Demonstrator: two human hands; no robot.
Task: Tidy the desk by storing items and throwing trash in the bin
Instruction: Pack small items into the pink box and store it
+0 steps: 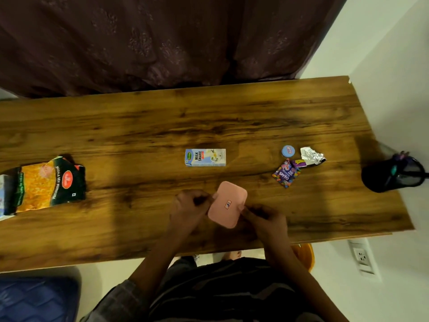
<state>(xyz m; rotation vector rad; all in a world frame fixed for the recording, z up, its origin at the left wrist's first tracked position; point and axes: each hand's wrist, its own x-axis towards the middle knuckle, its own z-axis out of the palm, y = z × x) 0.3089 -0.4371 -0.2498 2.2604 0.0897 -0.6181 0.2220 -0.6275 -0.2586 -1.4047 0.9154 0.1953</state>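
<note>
A small pink rounded case (228, 204) is held just above the wooden desk (139, 126) near its front edge. My left hand (189, 209) pinches its left side and my right hand (264, 219) pinches its right side. A milkshake carton (205, 157) lies flat behind the case. To the right lie a purple Gems candy wrapper (286, 174), a crumpled foil wrapper (311, 155) and a small blue round tin (288, 151). An opened snack bag (46, 184) lies at the desk's left end.
A black mesh pen holder (392, 175) stands at the desk's right edge. An orange bin (305, 255) shows under the desk's front right. A dark curtain (162, 38) hangs behind. A wall socket (363, 257) is at the right, a blue cushion (37, 298) at bottom left.
</note>
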